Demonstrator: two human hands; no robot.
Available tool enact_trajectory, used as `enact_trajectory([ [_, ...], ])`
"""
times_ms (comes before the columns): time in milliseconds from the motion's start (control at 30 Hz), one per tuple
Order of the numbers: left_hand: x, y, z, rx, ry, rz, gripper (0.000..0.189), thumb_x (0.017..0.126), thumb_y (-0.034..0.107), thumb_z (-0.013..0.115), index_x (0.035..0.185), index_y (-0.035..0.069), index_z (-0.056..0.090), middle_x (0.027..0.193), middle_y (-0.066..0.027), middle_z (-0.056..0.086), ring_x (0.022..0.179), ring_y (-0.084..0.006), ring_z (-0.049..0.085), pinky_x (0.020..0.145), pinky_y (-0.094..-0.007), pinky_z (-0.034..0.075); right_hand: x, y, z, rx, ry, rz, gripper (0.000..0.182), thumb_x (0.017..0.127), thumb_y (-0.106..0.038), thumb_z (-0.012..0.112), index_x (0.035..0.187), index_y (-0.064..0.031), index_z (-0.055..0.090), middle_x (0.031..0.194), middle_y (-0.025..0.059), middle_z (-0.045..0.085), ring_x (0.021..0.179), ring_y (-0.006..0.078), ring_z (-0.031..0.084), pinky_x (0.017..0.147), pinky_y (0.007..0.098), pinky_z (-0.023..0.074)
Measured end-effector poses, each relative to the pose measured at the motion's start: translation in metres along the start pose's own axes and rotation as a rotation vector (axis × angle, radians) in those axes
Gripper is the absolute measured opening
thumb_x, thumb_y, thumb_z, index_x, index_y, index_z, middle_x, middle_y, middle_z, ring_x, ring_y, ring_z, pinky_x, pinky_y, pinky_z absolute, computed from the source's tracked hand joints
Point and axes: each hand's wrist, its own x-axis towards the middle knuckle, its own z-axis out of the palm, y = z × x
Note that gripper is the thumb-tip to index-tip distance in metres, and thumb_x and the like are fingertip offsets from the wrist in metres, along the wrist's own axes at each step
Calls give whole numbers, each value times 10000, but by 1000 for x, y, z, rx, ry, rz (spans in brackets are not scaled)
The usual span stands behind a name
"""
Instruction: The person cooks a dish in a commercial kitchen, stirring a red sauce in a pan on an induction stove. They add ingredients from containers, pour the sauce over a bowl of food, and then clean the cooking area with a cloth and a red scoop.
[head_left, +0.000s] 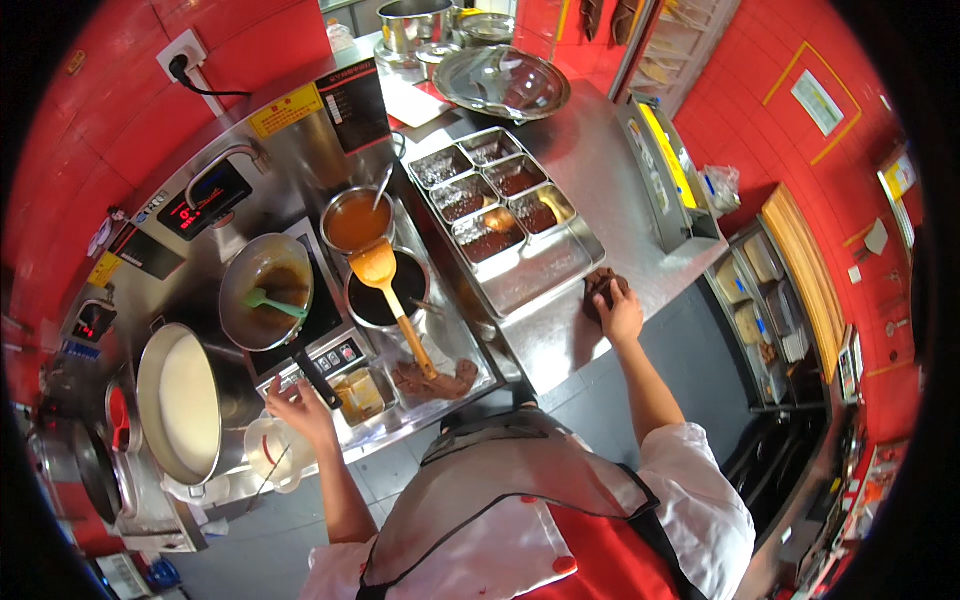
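My left hand is beside the black handle of a wok, with its fingers apart and nothing visible in them. The wok sits on an induction hob and holds a little brown liquid and a green spatula. My right hand grips a bunched brown cloth on the steel counter, by the corner of a metal tray. Several small steel pans of dark sauce stand in that tray, two with ladles or spoons in them.
A wooden-handled spatula lies across a pot of dark liquid, beside a pot of orange-brown sauce. Another brown cloth lies near the front edge. A large pot of creamy liquid and a plastic jug stand left.
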Motion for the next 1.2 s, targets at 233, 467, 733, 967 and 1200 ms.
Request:
enact_trajectory([
  [233,-57,82,30,-42,86,16,365,898,32,558,1237,-23,435,1158,-131,415,829,-181,532,661,-268,472,30,24,17,231,138,-320,358,683,-97,745,1037,-135,703,1124,123,597,1023,329,580,850,410,480],
  [467,-136,154,119,-198,-85,76,381,881,-2,555,1238,-29,424,1139,-108,402,806,-143,524,688,-279,460,22,66,27,570,-74,-687,257,695,-62,694,941,-132,722,1119,114,612,1002,339,569,851,415,478],
  [733,-154,220,119,-294,-183,39,365,916,29,543,1237,-4,374,919,-77,528,728,-104,520,650,-223,442,-17,15,25,625,-428,-1253,345,702,-212,732,1034,-197,637,1281,57,515,1087,344,469,914,457,393],
  [967,-200,179,29,-112,-70,-112,297,908,9,550,1186,-6,448,1107,-85,459,735,-107,524,649,-238,468,10,100,32,519,-252,-1147,239,744,-120,660,973,-178,619,1235,66,550,1076,324,512,907,443,421],
  [1200,-299,143,-54,-21,130,-426,351,899,6,544,1222,4,408,1159,-98,410,785,-147,555,653,-268,513,54,149,-8,390,33,-596,444,724,-108,685,1148,-125,556,1333,187,493,1157,402,481,969,472,372],
])
